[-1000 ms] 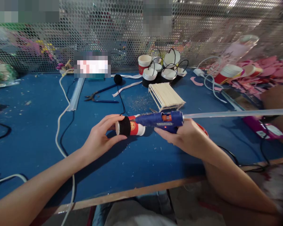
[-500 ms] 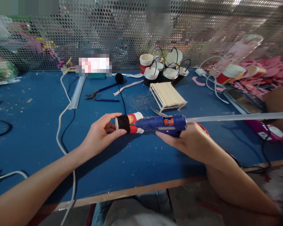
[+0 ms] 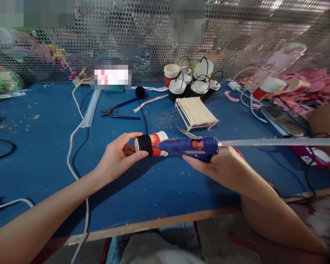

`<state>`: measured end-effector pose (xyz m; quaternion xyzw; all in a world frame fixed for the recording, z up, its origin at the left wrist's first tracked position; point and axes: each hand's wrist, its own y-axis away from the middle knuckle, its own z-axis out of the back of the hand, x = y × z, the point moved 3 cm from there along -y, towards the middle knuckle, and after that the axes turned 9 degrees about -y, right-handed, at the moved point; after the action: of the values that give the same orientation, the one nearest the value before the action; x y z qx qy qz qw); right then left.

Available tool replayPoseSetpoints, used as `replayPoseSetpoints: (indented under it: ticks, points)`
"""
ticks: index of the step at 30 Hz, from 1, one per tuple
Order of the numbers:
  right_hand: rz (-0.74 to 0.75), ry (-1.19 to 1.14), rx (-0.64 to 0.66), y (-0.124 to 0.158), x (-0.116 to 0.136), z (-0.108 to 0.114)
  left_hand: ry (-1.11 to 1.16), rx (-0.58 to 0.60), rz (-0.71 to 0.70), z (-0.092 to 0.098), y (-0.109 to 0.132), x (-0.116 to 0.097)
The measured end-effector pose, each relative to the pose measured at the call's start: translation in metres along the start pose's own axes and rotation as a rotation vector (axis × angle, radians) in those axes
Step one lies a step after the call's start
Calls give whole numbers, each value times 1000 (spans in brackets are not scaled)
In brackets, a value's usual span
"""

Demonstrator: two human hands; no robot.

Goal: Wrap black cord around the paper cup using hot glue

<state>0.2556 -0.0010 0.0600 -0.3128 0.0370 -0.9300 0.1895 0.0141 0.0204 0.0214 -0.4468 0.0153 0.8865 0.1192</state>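
My left hand [image 3: 123,154] grips a red and white paper cup [image 3: 161,138] lying on its side, thumb in front and fingers behind. Black yarn [image 3: 144,145] is wound round the cup's base end. From it a strand runs back to a black yarn ball [image 3: 140,92]. In my right hand [image 3: 222,168] is a blue hot glue gun [image 3: 187,145], its nozzle at the edge of the yarn on the cup. A long clear glue stick [image 3: 272,142] sticks out of the gun's rear to the right. The gun covers part of the cup.
Behind the hands stand a small wooden-stick table [image 3: 196,110], pliers [image 3: 121,108] and several cups with black handles [image 3: 199,87]. Scissors [image 3: 185,132] lie partly behind the gun. Spare glue sticks [image 3: 92,108] and a white cable [image 3: 71,146] are left; a phone [image 3: 282,119] is right.
The glue gun's rear and its glue stick have dipped slightly. Both hands keep their grips, and the nozzle stays at the yarn edge. The whole view has shifted slightly.
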Motion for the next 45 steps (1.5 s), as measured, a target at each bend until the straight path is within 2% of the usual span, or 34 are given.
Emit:
replayPoseSetpoints:
  ticks: [3,6,13,18,20,24,26,33,39,45]
  points:
    - [2,-10,20,0,2,0,-4,9,43,0,0,2]
    - [1,-14,20,-1,1,0,-1,7,11,-1,0,2]
    - [61,14,20,-1,-7,-1,-18,-28,-257,-4,2,1]
    - [125,100,26,-3,-6,-1,-72,-58,-379,-4,4,1]
    - [188,193,23,-3,-6,-1,-123,-70,-405,-4,5,0]
    - [427,471,27,0,-6,-2,-252,-99,-447,-3,7,-1]
    - [458,502,9,-1,-6,0,-294,-109,-473,-4,8,-2]
    - [193,292,37,-12,8,6,-395,-118,-564,-6,10,-6]
    - [234,246,32,-7,-1,5,-408,-132,-590,-6,9,-6]
    - [124,121,13,-12,6,8,-460,-133,-642,-7,11,-8]
